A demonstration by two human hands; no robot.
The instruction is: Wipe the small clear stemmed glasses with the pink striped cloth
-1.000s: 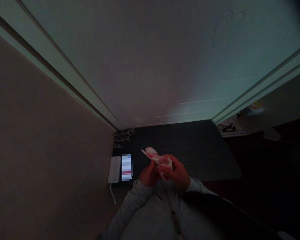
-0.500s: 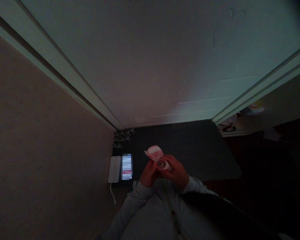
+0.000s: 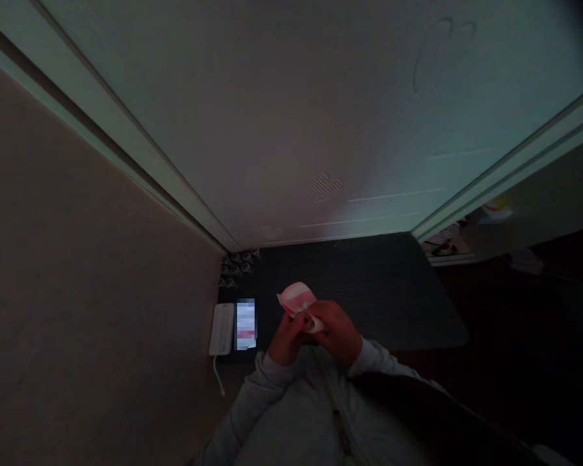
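A pink and white cloth-like piece (image 3: 297,297) sticks up over the dark tabletop (image 3: 379,291), its lower part between my hands. Just below it is a small pale roll-like object (image 3: 311,322) with a round end facing up. My left hand (image 3: 286,340) closes on the left side of the pink and white piece, near the round end. My right hand (image 3: 339,330) wraps round the pale roll-like object from the right. The two hands nearly touch, and some fingertips are hidden in the dim light.
A lit phone (image 3: 245,323) lies at the table's left, beside a white power strip (image 3: 222,329) with a cord. Several small clear objects (image 3: 236,266) stand in the back left corner. A white panel (image 3: 272,129) with heart reliefs rises behind the table.
Both hands have shifted slightly left with the pink and white piece. The round end of the pale object has moved left and is now more covered by fingers.
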